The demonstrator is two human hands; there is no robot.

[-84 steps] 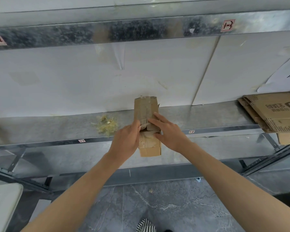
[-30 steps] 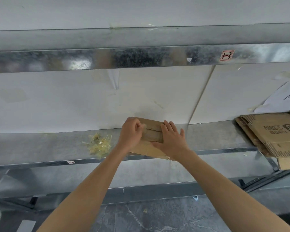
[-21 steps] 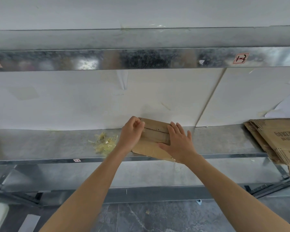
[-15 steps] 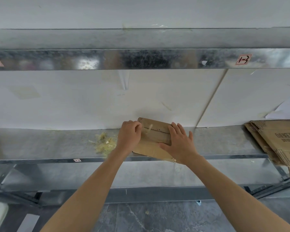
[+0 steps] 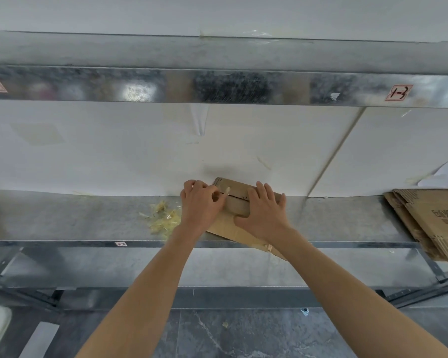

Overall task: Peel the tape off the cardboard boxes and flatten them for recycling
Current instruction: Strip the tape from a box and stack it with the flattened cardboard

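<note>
In the head view, you are pressing your right hand point(image 5: 263, 213), fingers straight, on the small flattened brown cardboard box point(image 5: 237, 196) lying on the grey metal shelf point(image 5: 88, 218), while your left hand point(image 5: 201, 208) is pinching its pale tape strip point(image 5: 226, 191), probably thin and tear-prone, so grip near the seam.

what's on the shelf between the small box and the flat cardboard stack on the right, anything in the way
Nothing visible does: only bare shelf shows between the small box and the flat cardboard stack. The tape scraps lie on the other side, left of the left hand. The right hand rests flat on the box.
</note>
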